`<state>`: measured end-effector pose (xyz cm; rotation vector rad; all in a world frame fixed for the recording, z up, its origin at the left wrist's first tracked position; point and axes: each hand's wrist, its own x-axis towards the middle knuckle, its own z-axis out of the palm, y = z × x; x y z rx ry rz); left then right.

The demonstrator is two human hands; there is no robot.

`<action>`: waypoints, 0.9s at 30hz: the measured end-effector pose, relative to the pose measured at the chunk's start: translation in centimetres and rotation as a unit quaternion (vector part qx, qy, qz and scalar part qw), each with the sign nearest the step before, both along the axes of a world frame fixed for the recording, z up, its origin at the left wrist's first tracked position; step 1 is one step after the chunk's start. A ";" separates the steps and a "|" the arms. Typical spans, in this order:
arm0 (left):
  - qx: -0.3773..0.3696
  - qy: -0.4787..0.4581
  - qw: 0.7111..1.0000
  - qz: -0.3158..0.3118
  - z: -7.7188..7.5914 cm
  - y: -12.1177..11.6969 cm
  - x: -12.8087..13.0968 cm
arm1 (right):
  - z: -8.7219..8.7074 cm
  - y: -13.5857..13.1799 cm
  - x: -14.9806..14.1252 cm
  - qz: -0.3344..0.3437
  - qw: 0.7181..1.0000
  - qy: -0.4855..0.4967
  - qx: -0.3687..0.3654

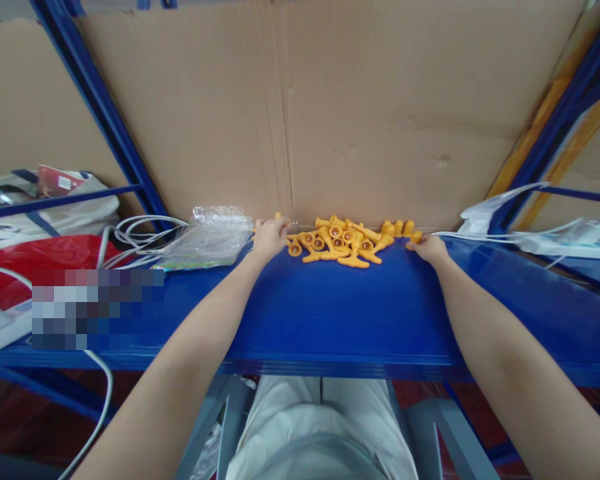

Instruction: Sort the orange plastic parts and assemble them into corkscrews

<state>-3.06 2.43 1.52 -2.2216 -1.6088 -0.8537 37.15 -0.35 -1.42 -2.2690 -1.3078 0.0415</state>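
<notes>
Pale trousers (323, 423) show below the left hand (270, 238), grip unclear, and right hand (430, 249), pinching a yellow piece (417, 237); a yellow heap (354, 247) lies between.

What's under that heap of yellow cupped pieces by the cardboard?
The yellow cupped pieces lie on the blue shelf top, which shows in front of the heap. The surface directly beneath is covered, so I can't tell whether anything else is there.
</notes>
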 end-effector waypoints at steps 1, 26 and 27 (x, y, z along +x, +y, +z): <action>-0.003 0.001 1.000 0.000 0.0 0.0 0.0 | -0.2 0.1 0.3 0.003 1.000 -0.002 -0.009; -0.081 0.037 0.995 0.048 -3.0 2.0 -1.9 | -0.8 3.9 -1.3 -0.014 0.998 -0.025 -0.057; -0.085 0.032 0.995 0.052 -3.2 2.2 -2.1 | -0.9 4.0 -1.3 -0.013 0.998 -0.028 -0.055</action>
